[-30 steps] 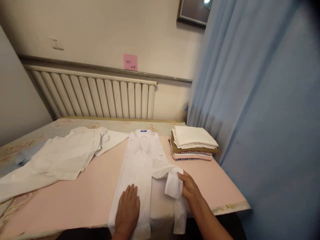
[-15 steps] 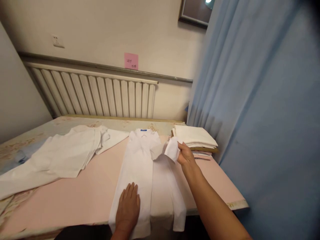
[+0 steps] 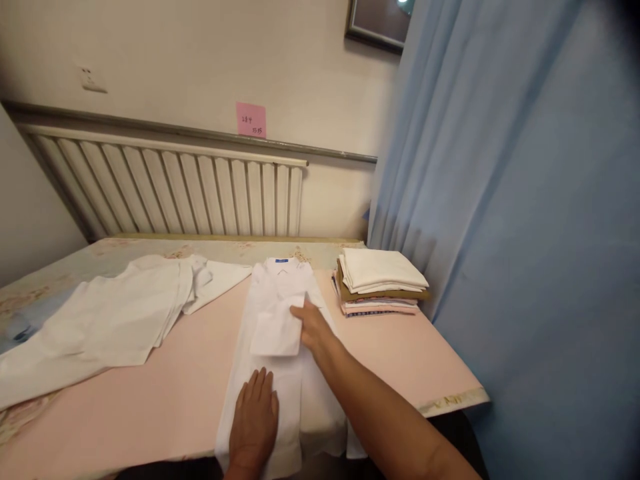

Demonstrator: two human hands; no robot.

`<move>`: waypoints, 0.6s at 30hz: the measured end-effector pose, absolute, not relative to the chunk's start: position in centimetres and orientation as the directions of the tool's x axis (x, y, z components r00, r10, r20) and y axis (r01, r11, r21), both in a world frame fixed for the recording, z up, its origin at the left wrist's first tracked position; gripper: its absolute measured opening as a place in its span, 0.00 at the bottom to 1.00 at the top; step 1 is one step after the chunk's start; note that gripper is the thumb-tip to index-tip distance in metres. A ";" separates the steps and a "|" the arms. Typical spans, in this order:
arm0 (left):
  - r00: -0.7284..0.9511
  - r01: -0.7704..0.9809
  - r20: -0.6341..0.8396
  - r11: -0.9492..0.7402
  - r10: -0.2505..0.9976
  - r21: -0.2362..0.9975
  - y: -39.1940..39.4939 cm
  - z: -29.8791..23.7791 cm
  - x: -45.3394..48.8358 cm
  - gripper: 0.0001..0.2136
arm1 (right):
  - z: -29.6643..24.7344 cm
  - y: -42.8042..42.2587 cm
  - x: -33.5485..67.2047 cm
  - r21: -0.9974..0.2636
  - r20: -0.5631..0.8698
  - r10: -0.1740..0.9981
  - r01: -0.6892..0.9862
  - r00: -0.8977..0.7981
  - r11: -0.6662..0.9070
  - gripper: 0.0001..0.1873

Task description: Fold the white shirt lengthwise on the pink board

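Observation:
A white shirt (image 3: 260, 393) lies lengthwise in front of me, its collar (image 3: 283, 265) with a blue label at the far end. My left hand (image 3: 254, 417) rests flat on the lower part of the shirt, fingers stretched out. Over the shirt's chest is a squarish white flap of cloth (image 3: 276, 333); whether it belongs to the shirt I cannot tell. My right hand (image 3: 311, 323) pinches the flap's right edge between thumb and fingers. The shirt's lower end hangs over the near table edge, partly behind my right forearm.
Another white garment (image 3: 120, 313) lies spread out at the left on the pink cloth (image 3: 175, 400). A stack of folded clothes (image 3: 383, 273) sits at the right, near the blue curtain (image 3: 500, 233). A radiator (image 3: 175, 190) runs along the wall behind.
My right hand has moved left, bringing the white flap from the shirt's right side to lie across its chest. My left hand stays flat on the shirt. The view has shifted slightly.

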State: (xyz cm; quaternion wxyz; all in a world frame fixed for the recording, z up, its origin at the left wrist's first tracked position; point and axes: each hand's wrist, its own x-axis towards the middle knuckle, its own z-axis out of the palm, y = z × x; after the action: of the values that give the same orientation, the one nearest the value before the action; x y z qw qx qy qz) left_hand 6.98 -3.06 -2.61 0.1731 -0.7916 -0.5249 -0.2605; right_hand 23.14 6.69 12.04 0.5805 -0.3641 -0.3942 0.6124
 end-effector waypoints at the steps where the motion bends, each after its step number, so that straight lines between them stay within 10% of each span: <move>1: 0.316 0.922 0.570 -0.386 0.759 0.003 -3.2 -2.3 7.0 0.17 | 10.7 6.0 22.6 -0.931 -0.030 0.997 -0.360 -0.072 -0.054 0.16; 18: 0.364 0.915 0.444 -0.404 0.819 -0.005 -3.5 -0.7 7.1 0.14 | 1.2 -7.0 38.2 -0.916 -0.169 0.891 0.268 0.421 -0.300 0.09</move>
State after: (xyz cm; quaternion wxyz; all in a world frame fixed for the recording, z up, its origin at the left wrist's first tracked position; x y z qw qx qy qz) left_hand 7.10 -3.54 -0.74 0.1268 -0.8160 -0.5310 -0.1898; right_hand 38.24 -6.99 1.24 0.4347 -0.7220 -0.4014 0.3585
